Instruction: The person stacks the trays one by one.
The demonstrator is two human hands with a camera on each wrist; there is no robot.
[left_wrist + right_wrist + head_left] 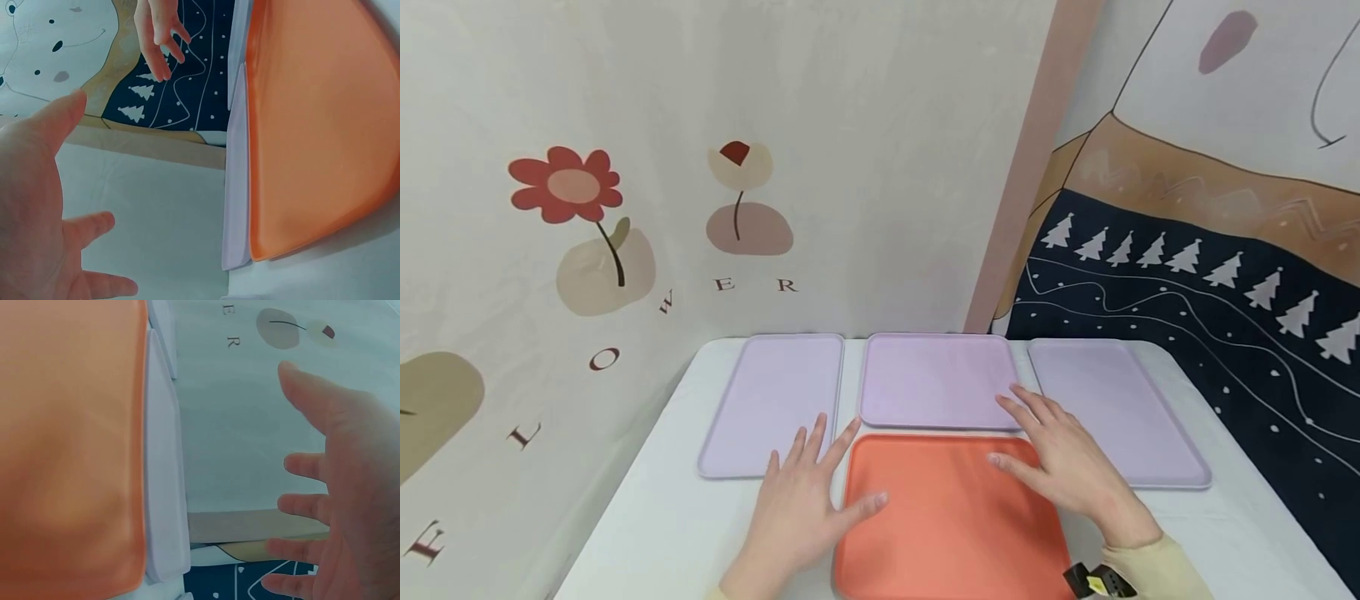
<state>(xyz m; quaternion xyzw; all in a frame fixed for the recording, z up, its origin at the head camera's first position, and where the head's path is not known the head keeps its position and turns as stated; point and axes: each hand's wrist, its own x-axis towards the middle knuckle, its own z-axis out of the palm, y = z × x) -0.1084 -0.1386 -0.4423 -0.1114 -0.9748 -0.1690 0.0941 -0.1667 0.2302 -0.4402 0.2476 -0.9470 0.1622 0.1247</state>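
An orange tray (955, 517) lies at the front middle of the white table. Over its left edge hovers my left hand (801, 508), fingers spread and nothing in it. My right hand (1067, 458) hangs above the tray's right back corner, its fingers apart and also holding nothing. In the left wrist view the left hand (31, 206) shows with thumb and fingers stretched out beside the orange tray (325, 125). The right wrist view has the right hand (362, 494) with fingers extended, the orange tray (69, 450) to its left.
Behind the orange tray lies a lilac tray (936, 379). Two more lilac trays flank it, a left one (775, 408) and a right one (1112, 408). Printed cloth with flowers (887, 167) hangs behind the table (647, 517); a dark tree-patterned cloth (1150, 292) hangs at right.
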